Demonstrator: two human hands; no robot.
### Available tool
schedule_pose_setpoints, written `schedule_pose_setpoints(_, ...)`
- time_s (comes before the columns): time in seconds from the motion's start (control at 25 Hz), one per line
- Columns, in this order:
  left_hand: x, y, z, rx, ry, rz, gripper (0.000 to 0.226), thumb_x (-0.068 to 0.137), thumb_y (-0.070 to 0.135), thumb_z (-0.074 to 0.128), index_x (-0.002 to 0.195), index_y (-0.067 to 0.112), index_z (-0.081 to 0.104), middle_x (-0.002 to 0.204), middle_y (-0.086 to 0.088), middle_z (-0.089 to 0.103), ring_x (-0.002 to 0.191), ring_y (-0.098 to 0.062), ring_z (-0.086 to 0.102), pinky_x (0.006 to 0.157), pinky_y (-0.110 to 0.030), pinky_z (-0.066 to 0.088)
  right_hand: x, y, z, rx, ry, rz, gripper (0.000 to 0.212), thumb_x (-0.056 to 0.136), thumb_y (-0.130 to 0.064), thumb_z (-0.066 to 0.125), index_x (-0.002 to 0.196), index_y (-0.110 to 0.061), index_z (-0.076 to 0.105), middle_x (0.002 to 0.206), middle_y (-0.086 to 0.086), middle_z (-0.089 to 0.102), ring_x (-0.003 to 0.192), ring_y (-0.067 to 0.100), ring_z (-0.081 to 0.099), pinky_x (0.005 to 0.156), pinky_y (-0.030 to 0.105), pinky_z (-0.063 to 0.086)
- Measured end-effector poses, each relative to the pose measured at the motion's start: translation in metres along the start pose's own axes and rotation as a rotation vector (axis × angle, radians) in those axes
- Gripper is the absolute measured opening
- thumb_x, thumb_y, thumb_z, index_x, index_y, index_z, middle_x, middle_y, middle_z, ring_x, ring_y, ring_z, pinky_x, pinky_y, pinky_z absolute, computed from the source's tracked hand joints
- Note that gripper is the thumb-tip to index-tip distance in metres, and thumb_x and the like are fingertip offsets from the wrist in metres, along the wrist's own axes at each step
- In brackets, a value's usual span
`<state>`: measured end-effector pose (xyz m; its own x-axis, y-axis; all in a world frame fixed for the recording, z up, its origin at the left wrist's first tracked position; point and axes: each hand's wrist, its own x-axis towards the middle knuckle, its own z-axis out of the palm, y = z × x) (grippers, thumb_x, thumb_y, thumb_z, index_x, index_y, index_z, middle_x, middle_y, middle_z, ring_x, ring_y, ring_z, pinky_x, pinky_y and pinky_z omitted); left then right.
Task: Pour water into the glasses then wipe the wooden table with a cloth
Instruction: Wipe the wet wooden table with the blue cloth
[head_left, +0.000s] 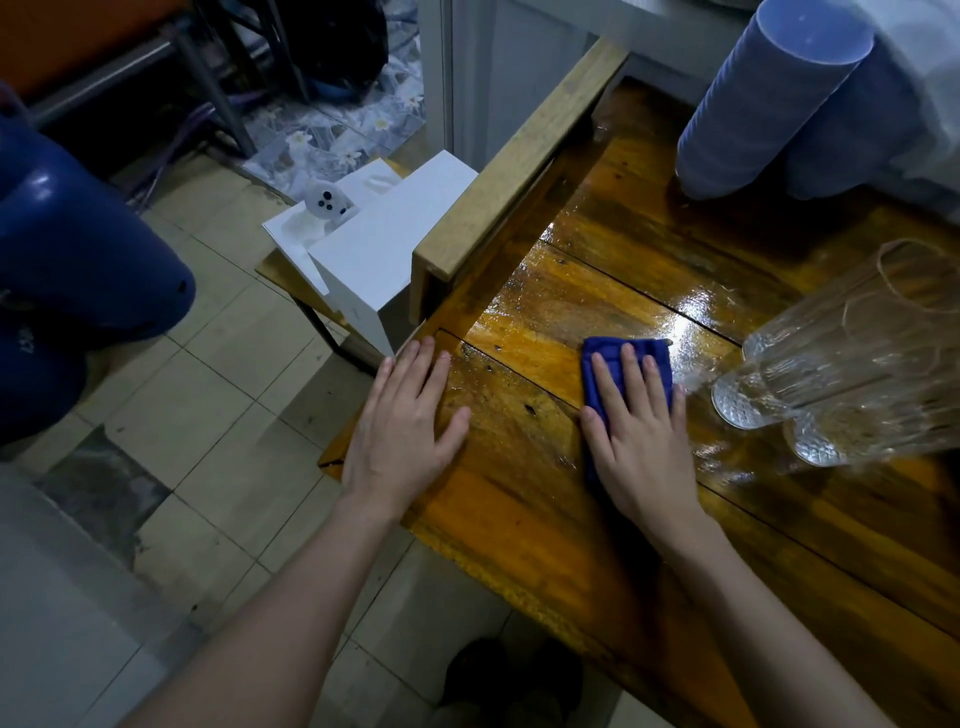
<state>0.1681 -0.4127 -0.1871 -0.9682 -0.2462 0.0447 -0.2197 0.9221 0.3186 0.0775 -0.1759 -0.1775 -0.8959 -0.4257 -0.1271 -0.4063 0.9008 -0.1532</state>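
Looking down from the head view: pressing a folded blue cloth (608, 345) flat onto the wooden table (545, 545) under the right hand (641, 447), fingers straight and slightly spread, pinching nothing. Resting the left hand (402, 441) palm-down at the table's left edge, fingers straight and close together. Leaving the clear glasses (831, 364) standing just right of the cloth, on glistening wet boards.

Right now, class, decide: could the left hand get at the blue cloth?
Probably yes. The left hand lies flat on the table corner, with only bare wood between it and the blue cloth; the right hand covers most of it.
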Motion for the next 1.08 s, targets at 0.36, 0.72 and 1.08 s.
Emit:
schedule_pose_setpoints(0.36, 0.0, 0.002, -0.002, 0.006, 0.027, -0.012, 0.056, 0.098, 0.042, 0.034, 0.148, 0.017, 0.029, 0.156, -0.003, 0.025, 0.145, -0.015, 0.018, 0.119, -0.036, 0.011, -0.09, -0.022, 0.016, -0.025, 0.041, -0.05, 0.061, 0.101, -0.049, 0.017, 0.155, -0.021, 0.016, 0.163, 0.008, 0.012, 0.151, 0.025, 0.007, 0.117, 0.051, 0.011)
schedule_pose_setpoints(0.72, 0.001, -0.003, -0.001, -0.053, 0.028, -0.024, 0.05, 0.098, 0.023, 0.024, 0.147, 0.018, 0.031, 0.155, 0.001, 0.028, 0.145, -0.009, 0.018, 0.12, -0.033, 0.013, -0.037, -0.092, 0.017, -0.013, -0.054, -0.426, 0.057, 0.101, -0.045, 0.024, 0.155, -0.028, 0.013, 0.164, 0.002, 0.007, 0.151, 0.022, -0.005, 0.119, 0.047, -0.003)
schedule_pose_setpoints(1.08, 0.003, -0.001, 0.0, -0.085, 0.072, -0.014, 0.049, 0.096, 0.02, 0.031, 0.144, 0.013, 0.038, 0.152, -0.003, 0.034, 0.142, -0.012, 0.025, 0.119, -0.028, 0.007, 0.04, 0.015, -0.003, 0.025, 0.039, 0.035, 0.061, 0.099, -0.051, 0.014, 0.155, -0.03, 0.001, 0.164, 0.001, -0.004, 0.15, 0.018, -0.01, 0.122, 0.046, -0.002)
